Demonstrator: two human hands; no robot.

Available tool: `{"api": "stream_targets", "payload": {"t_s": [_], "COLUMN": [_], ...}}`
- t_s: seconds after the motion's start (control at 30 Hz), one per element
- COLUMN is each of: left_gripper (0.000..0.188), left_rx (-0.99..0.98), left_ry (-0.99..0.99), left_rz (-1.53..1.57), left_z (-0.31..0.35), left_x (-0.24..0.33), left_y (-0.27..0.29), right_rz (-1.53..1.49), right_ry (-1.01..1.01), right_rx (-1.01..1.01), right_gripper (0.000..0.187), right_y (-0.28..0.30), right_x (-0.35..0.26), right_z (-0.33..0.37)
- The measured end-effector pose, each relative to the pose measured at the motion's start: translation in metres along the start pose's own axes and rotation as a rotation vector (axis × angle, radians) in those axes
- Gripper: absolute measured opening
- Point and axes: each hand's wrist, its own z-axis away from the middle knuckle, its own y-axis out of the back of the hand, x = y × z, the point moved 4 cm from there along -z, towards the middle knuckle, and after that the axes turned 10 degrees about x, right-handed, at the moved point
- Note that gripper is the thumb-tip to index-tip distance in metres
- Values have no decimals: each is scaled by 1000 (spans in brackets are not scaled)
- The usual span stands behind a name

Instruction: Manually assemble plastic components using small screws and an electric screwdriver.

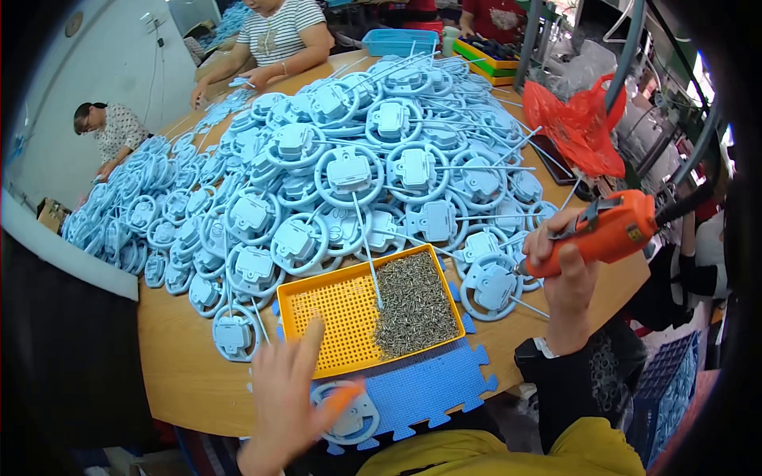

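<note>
Taking the yellow tray (329, 321) as the middle of a clock dial, I see the person's right hand (562, 278) between two and three o'clock, clenched around an orange electric screwdriver (609, 228). Its nose points toward nine o'clock, close by a light blue wheel-shaped part (492, 287) at the pile's near edge, though I can't tell whether they touch. The left hand (279, 397) is blurred between seven and eight o'clock, released, its fingers stretched out and thumb spread apart; the thumb's end shows orange. Just beside that thumb, at six o'clock, another light blue wheel (353, 422) lies flat, partly hidden, over the edge of a blue foam mat (432, 390); whether the hand touches it I can't say. The mat shows mainly at five o'clock, running beneath the tray. Small metal screws (417, 305) fill the tray's three o'clock half, while its nine o'clock half shows a perforated floor. One pale rod reaches over the twelve o'clock rim to the screws. A large heap of wheels (349, 170) covers the wooden table (186, 397) from ten o'clock to two. Beyond it, a person in stripes (282, 36) sits at eleven, hands on more blue pieces, and a red plastic bag (575, 131) slumps between one and two.
</note>
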Motion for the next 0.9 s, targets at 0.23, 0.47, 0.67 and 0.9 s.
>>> {"api": "stream_targets", "payload": {"t_s": [0.23,0.47,0.67,0.9], "left_gripper": [88,70,65,70], "left_rx": [1,370,412,442], "left_ry": [147,248,213,521], "left_rz": [-156,300,520,538], "left_z": [-172,-184,-92,118], "left_x": [-47,-86,-79,-124], "left_y": [-92,-68,18,56], "right_rz": [-87,-264,-346,-316], "right_ry": [-33,-102,-235,-271], "right_rx": [-85,-119,-158,-191], "right_gripper": [52,51,43,42], "right_y": [-49,-90,-135,-181], "right_x": [-8,4,46,70], "right_z": [11,15,22,37]}}
